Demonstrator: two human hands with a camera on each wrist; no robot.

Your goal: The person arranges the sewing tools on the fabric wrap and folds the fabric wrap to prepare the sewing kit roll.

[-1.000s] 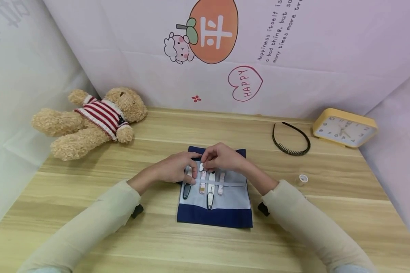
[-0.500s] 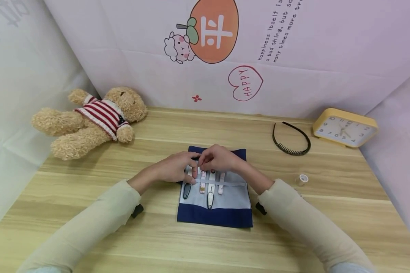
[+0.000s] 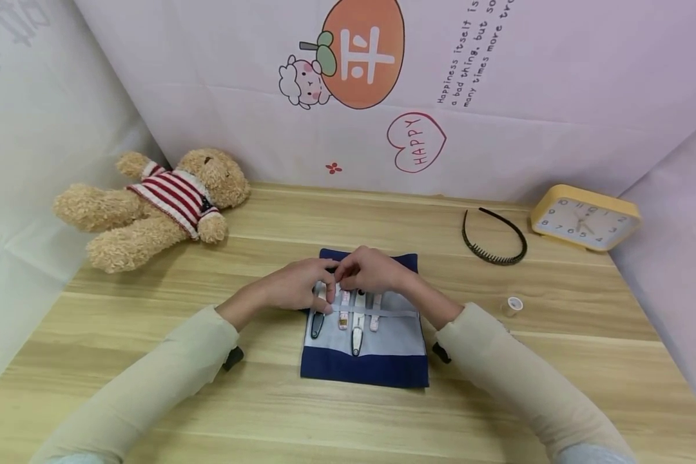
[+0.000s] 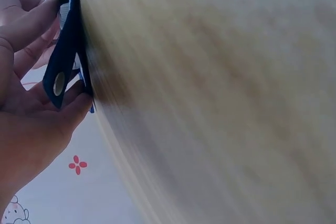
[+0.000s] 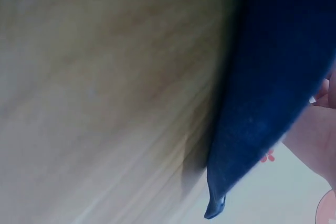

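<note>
A navy-and-grey cloth organizer (image 3: pixel 394 338) lies unrolled on the table, an elastic band (image 3: pixel 397 313) across it. Under the band sit a slim dark-ended tool (image 3: pixel 318 325), two pink patterned strips, the left strip (image 3: pixel 343 319) and the right strip (image 3: pixel 376 314), and a white tool with a black-rimmed end (image 3: pixel 357 338). My left hand (image 3: pixel 298 283) rests at the organizer's left edge, thumb by the band and the dark-ended tool. In the left wrist view a navy strap with a snap (image 4: pixel 59 83) hangs beside its fingers. My right hand (image 3: pixel 371 269) pinches a small white piece (image 3: pixel 339 287), mostly hidden, above the left strip.
A teddy bear (image 3: pixel 162 200) lies at the back left. At the back right are a black headband (image 3: pixel 499 259) and a yellow clock (image 3: pixel 586 219). A small white spool (image 3: pixel 513 305) stands right of the organizer. The wall cloth (image 3: pixel 238 129) rises behind.
My right hand has shifted slightly left and down, and its fingers now cover most of the white piece seen above the left strip. My left hand has stayed put.
</note>
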